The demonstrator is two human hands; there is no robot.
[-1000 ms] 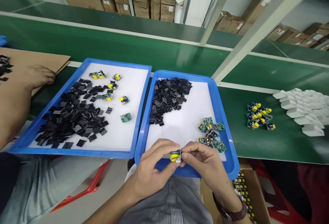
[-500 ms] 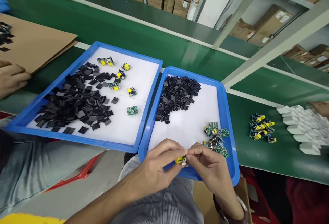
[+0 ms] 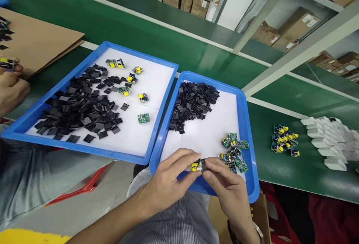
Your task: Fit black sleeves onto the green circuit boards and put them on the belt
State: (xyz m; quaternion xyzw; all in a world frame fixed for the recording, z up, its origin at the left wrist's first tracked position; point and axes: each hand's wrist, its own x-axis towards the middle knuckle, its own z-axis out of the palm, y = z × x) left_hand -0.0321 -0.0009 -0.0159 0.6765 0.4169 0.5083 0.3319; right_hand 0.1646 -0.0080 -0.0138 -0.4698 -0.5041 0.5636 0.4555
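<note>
Over the front of the right-hand blue tray (image 3: pixel 252 124), my left hand (image 3: pixel 171 175) pinches a small circuit board (image 3: pixel 196 166) with a yellow component. My right hand (image 3: pixel 228 182) grips a small black plastic sheet piece (image 3: pixel 203 164) against the board's right side; fingertips partly cover both. Behind my hands, a heap of black sheet pieces (image 3: pixel 192 104) lies on the tray's white liner. Several more circuit boards (image 3: pixel 237 150) sit clustered at the tray's right, close to my right hand.
A second blue tray (image 3: pixel 165 102) on the left holds black pieces (image 3: pixel 86 104) and scattered boards (image 3: pixel 143 118). A co-worker's hands (image 3: pixel 11 90) hold a board by cardboard (image 3: pixel 45 38). Boards (image 3: pixel 283 139) and white housings (image 3: pixel 328 143) stand right, near a slanted metal post (image 3: pixel 294 42).
The black piece now shows between my hands, against the board, and my fingers sit slightly farther apart. The co-worker on the left now holds a board. The hand at the far right is gone from view.
</note>
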